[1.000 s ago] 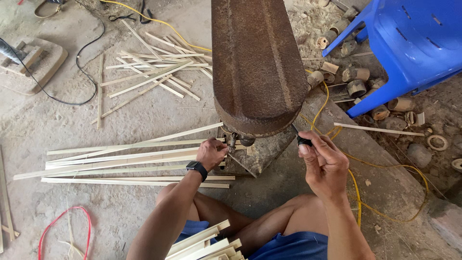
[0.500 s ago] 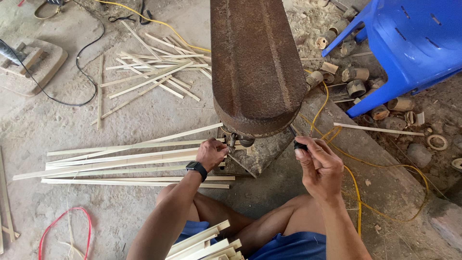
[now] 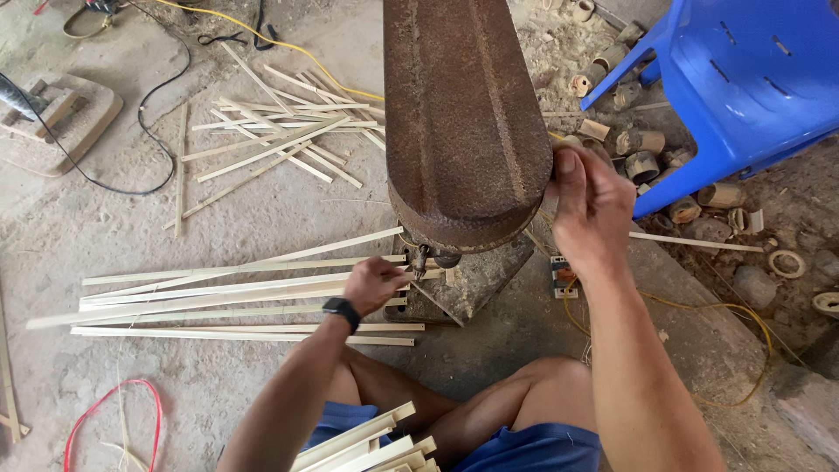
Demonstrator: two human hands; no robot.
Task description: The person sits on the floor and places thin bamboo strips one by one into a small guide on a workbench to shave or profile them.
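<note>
Many bamboo strips (image 3: 236, 297) on dusty concrete floor (image 3: 262, 210), left hand (image 3: 374, 284) fingers curled at strips, right hand (image 3: 592, 205) fingers pinched on rusty machine housing (image 3: 463, 122)

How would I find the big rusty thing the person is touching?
Look at the top middle, left of the blue plastic chair. The rusty metal cover is long, brown and rounded at its near end, with the right hand on its edge. Unlike the pale bamboo strips nearby, it is dark, wide and rough.
</note>
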